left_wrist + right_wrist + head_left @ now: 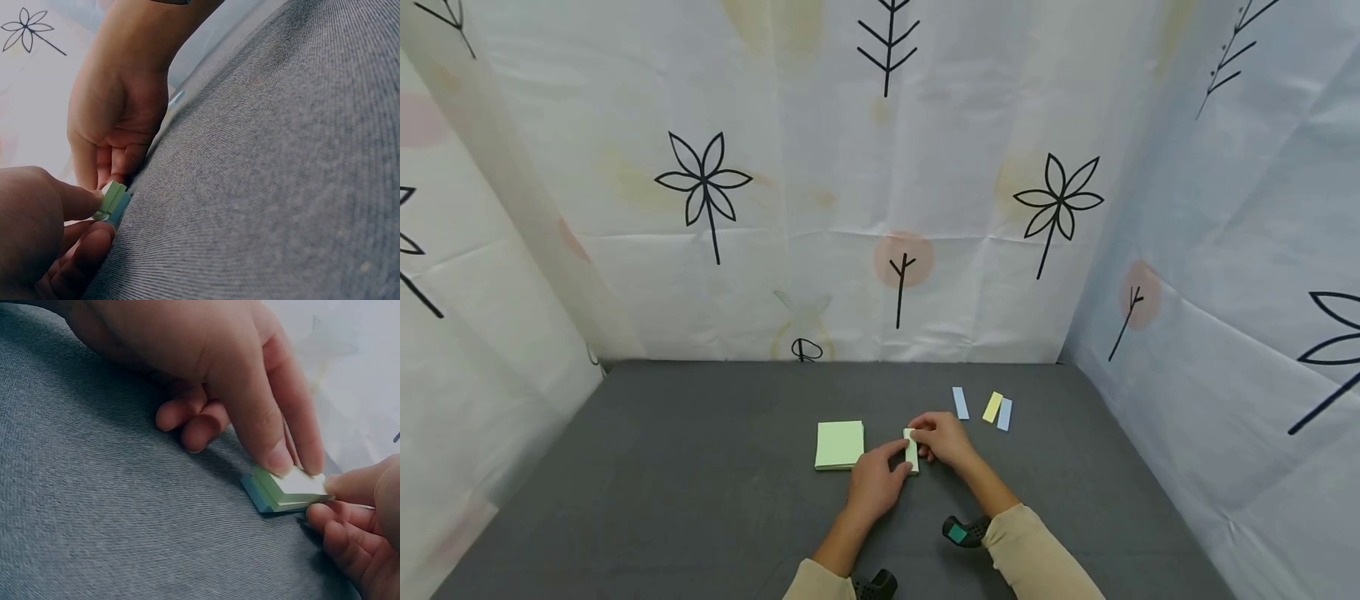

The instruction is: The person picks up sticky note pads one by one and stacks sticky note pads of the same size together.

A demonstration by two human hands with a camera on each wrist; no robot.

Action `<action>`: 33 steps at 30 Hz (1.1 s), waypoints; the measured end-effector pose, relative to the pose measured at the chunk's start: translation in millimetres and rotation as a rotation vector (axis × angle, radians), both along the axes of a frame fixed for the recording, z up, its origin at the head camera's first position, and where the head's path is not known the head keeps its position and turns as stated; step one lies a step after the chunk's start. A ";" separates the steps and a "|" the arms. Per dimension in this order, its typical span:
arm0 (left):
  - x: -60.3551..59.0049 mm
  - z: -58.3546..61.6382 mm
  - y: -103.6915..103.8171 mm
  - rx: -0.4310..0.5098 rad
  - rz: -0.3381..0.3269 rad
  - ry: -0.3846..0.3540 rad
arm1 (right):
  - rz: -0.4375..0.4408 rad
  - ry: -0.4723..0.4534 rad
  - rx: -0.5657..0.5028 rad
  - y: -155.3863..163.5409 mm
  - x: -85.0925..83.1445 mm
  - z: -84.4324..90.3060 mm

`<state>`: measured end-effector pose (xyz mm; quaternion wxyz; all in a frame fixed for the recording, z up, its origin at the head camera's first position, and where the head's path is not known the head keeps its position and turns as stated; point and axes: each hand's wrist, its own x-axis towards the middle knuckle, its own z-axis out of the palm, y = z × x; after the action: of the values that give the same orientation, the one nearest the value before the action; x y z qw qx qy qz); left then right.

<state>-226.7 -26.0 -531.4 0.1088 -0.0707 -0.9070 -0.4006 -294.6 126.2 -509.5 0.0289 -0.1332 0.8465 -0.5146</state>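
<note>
Pale green over a blue layer, the narrow sticky-note pad (912,450) lay flat on the grey tabletop (700,483), and both hands worked at it. The left hand (874,483) pinched its near end between thumb and curled fingers (81,201). The right hand (943,439) pressed two fingertips (278,456) onto the top sheet at the far end, its other fingers tucked under and grasping nothing. Just left of the narrow pad sat a square light-green pad (839,444). Beyond the narrow pad and to its right lay three loose strips: a blue strip (960,402), a yellow strip (992,407) and another blue strip (1004,414), close together. To lift one sheet cleanly, the left pinch would probably need to anchor the stack while the right fingertips caught only the top sheet's edge.
</note>
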 end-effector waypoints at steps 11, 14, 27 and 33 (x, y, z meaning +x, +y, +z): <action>0.8 -2.2 2.6 -0.019 0.013 0.036 | -0.193 0.323 0.270 32.9 -19.5 9.3; 1.4 -2.1 2.3 -0.016 0.012 0.031 | -0.172 0.347 0.369 45.9 -25.6 8.4; 2.7 -1.2 2.9 -0.007 0.015 0.020 | -0.043 0.335 0.635 79.7 -37.5 3.2; 3.0 -1.4 1.4 -0.005 0.012 0.031 | -0.017 0.320 0.625 79.5 -36.1 0.5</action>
<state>-223.6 -24.6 -532.7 0.1249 -0.0717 -0.9067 -0.3965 -330.7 205.7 -509.0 -0.0689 -0.1901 0.9580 -0.2033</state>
